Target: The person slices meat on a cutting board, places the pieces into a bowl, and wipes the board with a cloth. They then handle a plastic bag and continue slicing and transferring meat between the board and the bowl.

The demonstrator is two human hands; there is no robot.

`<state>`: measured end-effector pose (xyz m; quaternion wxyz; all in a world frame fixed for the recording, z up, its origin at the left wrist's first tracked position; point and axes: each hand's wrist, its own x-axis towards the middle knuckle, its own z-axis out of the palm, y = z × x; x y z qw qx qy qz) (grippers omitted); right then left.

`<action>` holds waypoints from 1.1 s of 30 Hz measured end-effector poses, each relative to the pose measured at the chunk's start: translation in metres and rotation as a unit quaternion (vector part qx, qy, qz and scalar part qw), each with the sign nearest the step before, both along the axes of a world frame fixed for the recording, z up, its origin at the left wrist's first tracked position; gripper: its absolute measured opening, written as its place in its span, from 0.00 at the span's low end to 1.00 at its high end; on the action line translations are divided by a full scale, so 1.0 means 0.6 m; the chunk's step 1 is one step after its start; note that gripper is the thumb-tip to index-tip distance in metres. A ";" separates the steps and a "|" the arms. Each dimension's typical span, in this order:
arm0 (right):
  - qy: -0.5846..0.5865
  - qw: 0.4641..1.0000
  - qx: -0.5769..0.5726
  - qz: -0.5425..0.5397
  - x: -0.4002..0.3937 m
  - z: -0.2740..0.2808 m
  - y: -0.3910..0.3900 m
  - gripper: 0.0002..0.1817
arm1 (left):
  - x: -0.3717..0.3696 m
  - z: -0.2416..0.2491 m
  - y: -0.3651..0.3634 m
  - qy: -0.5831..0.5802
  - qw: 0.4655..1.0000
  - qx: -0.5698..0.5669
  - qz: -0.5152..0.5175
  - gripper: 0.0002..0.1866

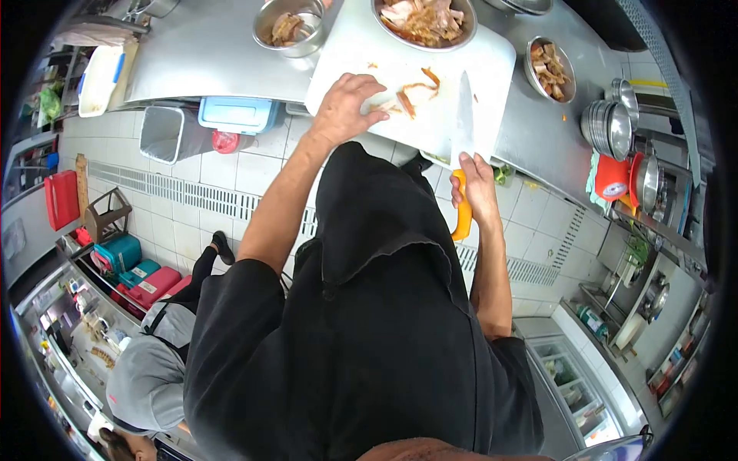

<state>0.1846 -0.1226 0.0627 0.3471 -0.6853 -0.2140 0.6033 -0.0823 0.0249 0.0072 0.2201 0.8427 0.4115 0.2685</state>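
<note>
My right hand (478, 187) grips a knife (465, 115) by its yellow handle, the wide blade pointing away over the white cutting board (480, 65). At the board's left side my left hand (347, 105) holds nothing, fingers apart and slightly curled. Just right of its fingertips lie thin brown strips of meat (419, 91) and small scraps. A metal bowl heaped with cut meat (427, 19) stands at the board's far edge. On the right, another bowl holds chopped pieces (549, 71); on the left, a smaller bowl contains a few pieces (287, 29).
Stacked metal bowls (607, 127) and a red kitchen scale (612, 177) sit at the counter's right end. Below the counter's left part are a grey bin (163, 137) and a blue-lidded container (238, 113). Behind me on the left, a person in grey (154, 376) stands by another counter.
</note>
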 end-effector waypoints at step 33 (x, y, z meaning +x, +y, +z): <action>-0.454 0.879 0.129 -0.075 0.085 -0.048 -0.091 0.23 | -0.006 0.006 -0.046 -0.603 0.418 -0.672 0.099 0.32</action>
